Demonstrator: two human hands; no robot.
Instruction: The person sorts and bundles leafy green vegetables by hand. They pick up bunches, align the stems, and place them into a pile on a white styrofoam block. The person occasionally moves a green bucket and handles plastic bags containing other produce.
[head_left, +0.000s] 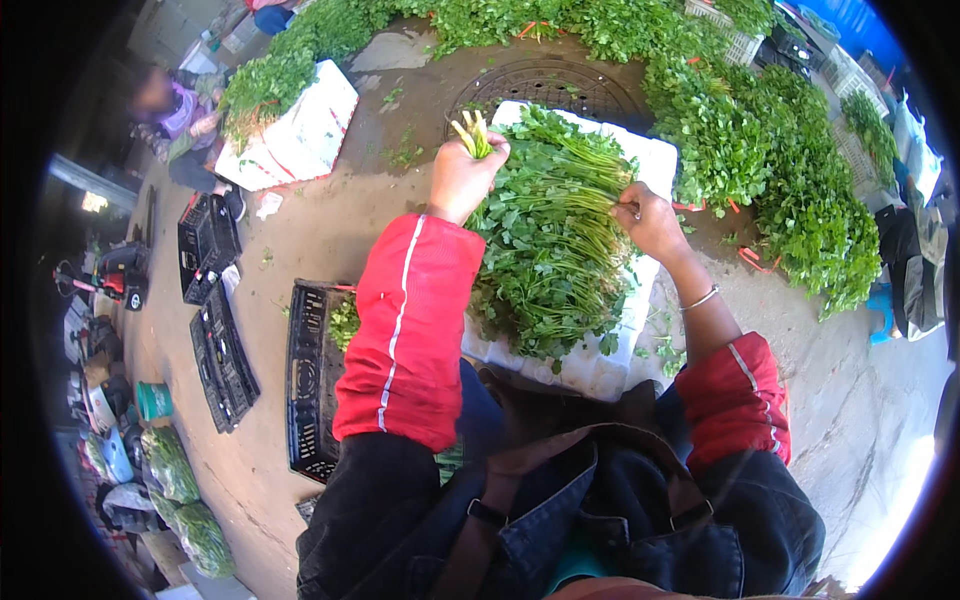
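My left hand is closed around a small bunch of leafy green stalks, their pale cut-looking ends pointing up past the thumb. Before me a thick heap of leafy greens, like celery or parsley, lies on a white foam box, leaves to the left and stems with pale roots to the right. At the heap's right edge, the fingers of my right hand pinch at the stem ends; what exactly lies between the fingertips is too small to tell.
Black plastic crates stand on the floor at left. A person sits by another white box with greens. Tied bundles of greens line the right and far side. A manhole cover lies beyond my box.
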